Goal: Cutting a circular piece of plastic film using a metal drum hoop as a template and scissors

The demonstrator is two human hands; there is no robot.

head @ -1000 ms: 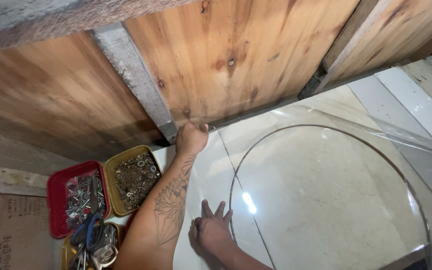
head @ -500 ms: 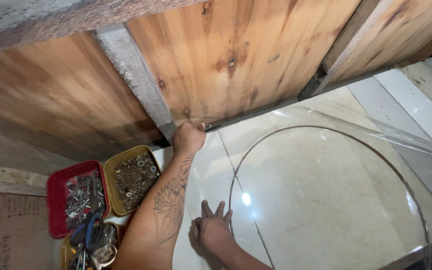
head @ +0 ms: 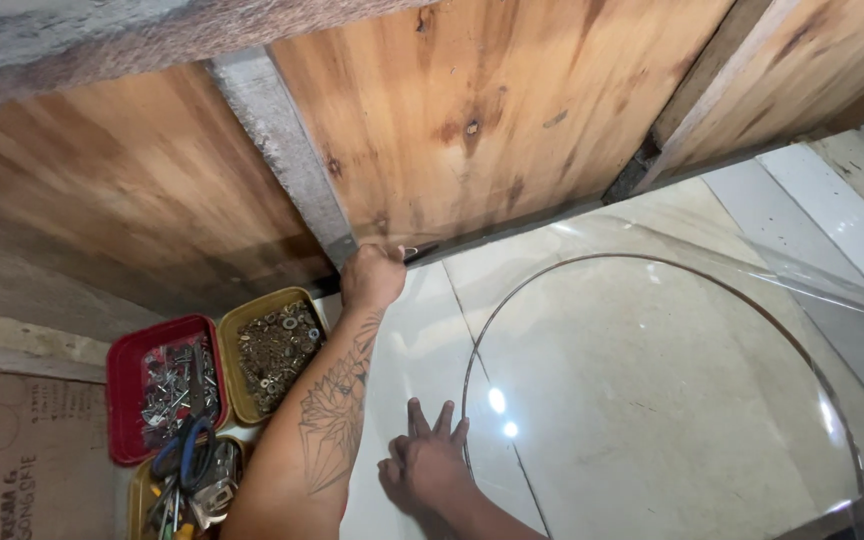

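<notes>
My left hand (head: pixel 372 277), on a tattooed forearm, reaches to the foot of the wooden plank wall (head: pixel 472 120), just right of a grey metal strip (head: pixel 287 150). Its fingers are pinched on a small shiny metal piece (head: pixel 408 250) at the wall's bottom edge; what the piece is cannot be made out. My right hand (head: pixel 430 462) lies flat on the pale tiled floor (head: pixel 422 330), fingers spread, holding nothing. Its fingertips sit beside the curved edge of a large clear plastic sheet (head: pixel 672 400).
At the left stand a red tray of screws (head: pixel 164 385), a yellow tray of nuts and washers (head: pixel 270 350), and a lower tray with blue-handled pliers (head: pixel 184 460). Brown cardboard (head: pixel 12 450) lies at the far left. The clear sheet curls upward at the right.
</notes>
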